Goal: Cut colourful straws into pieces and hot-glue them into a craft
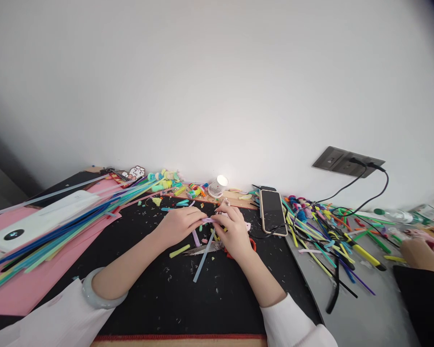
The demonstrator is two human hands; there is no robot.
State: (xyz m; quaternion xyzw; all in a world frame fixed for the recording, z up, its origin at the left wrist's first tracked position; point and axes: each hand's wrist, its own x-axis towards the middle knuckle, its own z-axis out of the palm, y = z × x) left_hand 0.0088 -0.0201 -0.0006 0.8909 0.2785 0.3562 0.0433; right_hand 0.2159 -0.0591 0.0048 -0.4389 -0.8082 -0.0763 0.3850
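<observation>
My left hand (180, 225) and my right hand (234, 232) meet over a black mat (159, 289), fingertips pinched together on a short lilac straw piece (207, 220). A pale blue straw (203, 262) and a purple strip (196, 238) lie just below the fingers. Scissors (206, 248) with red handles rest under my right hand. A green straw piece (179, 250) lies beside my left wrist.
A bundle of long coloured straws (65, 226) and a white box (39, 221) lie on pink paper at left. A phone (272, 211) lies right of my hands, a lit candle cup (217, 186) behind. Loose straws, cables and another person's hand (421, 253) fill the right.
</observation>
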